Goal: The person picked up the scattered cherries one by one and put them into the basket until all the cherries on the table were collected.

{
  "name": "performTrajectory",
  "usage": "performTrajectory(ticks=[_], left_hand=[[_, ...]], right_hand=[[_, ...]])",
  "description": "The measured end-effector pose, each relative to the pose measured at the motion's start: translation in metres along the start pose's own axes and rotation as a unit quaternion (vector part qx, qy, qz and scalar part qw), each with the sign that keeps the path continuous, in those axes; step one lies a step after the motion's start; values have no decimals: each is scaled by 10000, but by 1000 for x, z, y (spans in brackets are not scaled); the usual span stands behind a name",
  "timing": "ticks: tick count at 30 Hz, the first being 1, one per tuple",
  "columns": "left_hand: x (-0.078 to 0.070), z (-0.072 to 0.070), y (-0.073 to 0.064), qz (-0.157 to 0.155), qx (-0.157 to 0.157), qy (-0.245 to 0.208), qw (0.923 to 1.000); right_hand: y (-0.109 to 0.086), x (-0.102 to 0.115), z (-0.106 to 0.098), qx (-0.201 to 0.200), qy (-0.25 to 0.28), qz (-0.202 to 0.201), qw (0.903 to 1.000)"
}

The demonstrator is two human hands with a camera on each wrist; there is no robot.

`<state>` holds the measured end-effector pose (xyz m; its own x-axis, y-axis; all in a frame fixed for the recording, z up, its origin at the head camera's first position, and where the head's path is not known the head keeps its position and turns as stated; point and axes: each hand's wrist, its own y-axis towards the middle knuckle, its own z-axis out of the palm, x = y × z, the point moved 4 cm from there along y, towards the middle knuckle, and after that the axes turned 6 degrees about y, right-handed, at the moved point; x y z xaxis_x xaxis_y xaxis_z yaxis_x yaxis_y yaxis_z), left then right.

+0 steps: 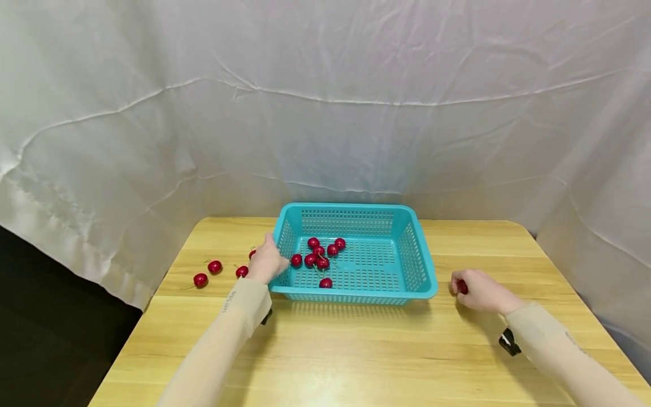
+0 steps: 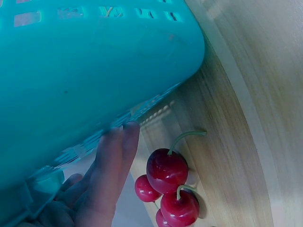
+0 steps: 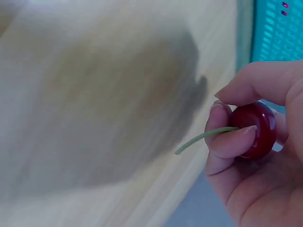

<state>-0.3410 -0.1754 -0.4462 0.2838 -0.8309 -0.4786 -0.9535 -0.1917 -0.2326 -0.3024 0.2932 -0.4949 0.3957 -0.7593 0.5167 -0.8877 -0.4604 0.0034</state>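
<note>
A turquoise plastic basket [image 1: 351, 294] with slotted walls stands at the middle of the wooden table, several red cherries [image 1: 325, 282] inside it towards the left. My left hand [image 1: 267, 262] grips the basket's left side at the rim. In the left wrist view its fingers [image 2: 111, 165] lie against the outside of the wall; the thumb is hidden there. To the right of the basket, my right hand [image 1: 480, 290] holds one cherry [image 3: 255, 130] between curled fingers and thumb, just above the table. That cherry's green stem [image 3: 203, 137] sticks out past the fingers.
Several loose cherries [image 1: 215, 267] lie on the table [image 1: 335, 350] left of the basket, some close beside my left hand. Pale cloth [image 1: 346, 141] hangs behind the table and at its sides. A dark area [image 1: 51, 322] lies beyond the table's left edge.
</note>
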Motion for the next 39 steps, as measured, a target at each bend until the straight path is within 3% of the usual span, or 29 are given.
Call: performTrajectory(ticks=[11, 23, 39], left_hand=[[-1, 0, -1, 31, -38, 18, 10000], [-1, -1, -2, 39, -18, 72, 10000], [-2, -3, -6, 11, 37, 73, 10000]], right_hand=[[8, 17, -29, -593, -122, -255, 9978], [13, 34, -63, -945, -326, -121, 9949], [34, 80, -78, -1364, -12, -299, 9902]])
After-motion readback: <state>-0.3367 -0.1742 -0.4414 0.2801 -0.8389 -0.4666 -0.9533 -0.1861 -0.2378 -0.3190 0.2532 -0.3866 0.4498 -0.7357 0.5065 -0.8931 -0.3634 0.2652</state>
